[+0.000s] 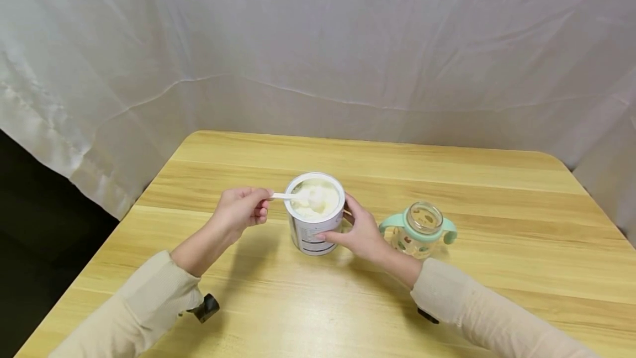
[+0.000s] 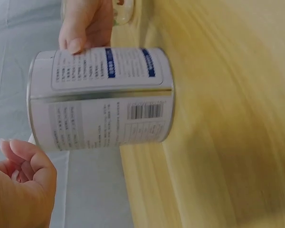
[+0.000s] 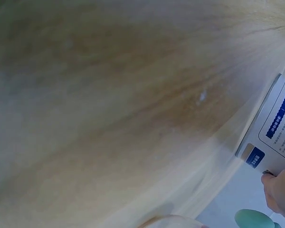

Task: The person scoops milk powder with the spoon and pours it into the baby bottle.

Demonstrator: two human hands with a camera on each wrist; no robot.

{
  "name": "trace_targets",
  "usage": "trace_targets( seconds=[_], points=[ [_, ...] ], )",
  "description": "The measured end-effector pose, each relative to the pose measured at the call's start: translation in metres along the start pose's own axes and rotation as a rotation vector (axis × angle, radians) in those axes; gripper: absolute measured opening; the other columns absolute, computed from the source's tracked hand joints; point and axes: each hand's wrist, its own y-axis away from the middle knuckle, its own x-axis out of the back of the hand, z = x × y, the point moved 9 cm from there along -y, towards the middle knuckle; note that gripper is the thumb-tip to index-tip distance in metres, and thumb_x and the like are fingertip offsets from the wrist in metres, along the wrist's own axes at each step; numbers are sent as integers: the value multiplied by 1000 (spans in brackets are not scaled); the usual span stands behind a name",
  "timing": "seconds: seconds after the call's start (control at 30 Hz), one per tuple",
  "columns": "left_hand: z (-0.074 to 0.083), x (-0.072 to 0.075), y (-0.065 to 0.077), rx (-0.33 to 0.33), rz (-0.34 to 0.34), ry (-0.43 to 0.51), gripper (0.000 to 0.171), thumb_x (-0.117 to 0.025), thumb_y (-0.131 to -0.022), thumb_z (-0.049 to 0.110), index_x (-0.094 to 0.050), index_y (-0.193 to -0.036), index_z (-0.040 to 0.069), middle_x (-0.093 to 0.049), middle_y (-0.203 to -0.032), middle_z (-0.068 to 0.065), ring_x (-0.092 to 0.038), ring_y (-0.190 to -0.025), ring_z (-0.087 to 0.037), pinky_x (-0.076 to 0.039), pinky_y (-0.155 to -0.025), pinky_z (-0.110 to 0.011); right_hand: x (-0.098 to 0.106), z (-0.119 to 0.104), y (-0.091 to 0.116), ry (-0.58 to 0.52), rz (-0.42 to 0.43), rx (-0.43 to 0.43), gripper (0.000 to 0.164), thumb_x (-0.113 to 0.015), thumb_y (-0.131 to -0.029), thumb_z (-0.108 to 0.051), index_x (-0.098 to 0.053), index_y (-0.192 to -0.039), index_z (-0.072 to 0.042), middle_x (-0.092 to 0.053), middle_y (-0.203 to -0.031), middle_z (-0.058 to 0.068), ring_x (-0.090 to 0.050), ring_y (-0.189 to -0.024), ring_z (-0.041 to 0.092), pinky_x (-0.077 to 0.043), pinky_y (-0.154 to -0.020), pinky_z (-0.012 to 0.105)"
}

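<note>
Close beside the can, a green-handled bottle stands behind the right forearm.

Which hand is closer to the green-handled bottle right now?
Right. The right hand grips the can just left of the bottle; the left hand is beyond the can, pinching the scoop.

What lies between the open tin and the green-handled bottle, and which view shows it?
In the head view, the right hand lies between them, gripping the tin from the side nearest the bottle.
</note>
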Motion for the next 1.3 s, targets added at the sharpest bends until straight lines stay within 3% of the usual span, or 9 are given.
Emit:
trace_targets(
  seconds=[0.3,0.97,1.3],
  points=[
    [-6,-1,-1,24,-26,86,25,-50,-93,11,-59,-69,8,-51,-57,5,-45,-51,-3,-45,-48,-13,-1,0,0,-7,-3,11,88,-82,-67,-10,-33,-141,-7,-47,-138,12,-44,-128,30,-34,-110,44],
    [-12,1,2,47,-49,196,29,-48,-93,8,-61,-67,10,-51,-58,6,-45,-51,-2,-44,-50,-13,0,0,0,-16,-4,16,88,-82,-67,-11,-34,-141,-9,-47,-138,11,-43,-128,29,-34,-110,43],
    [-12,1,2,30,-36,191,29,-49,-93,8,-61,-67,10,-51,-59,6,-45,-52,-2,-44,-49,-13,0,1,0,-11,-3,16,89,-82,-67,-11,-33,-141,-10,-46,-138,11,-43,-129,29,-34,-110,43]
  ],
)
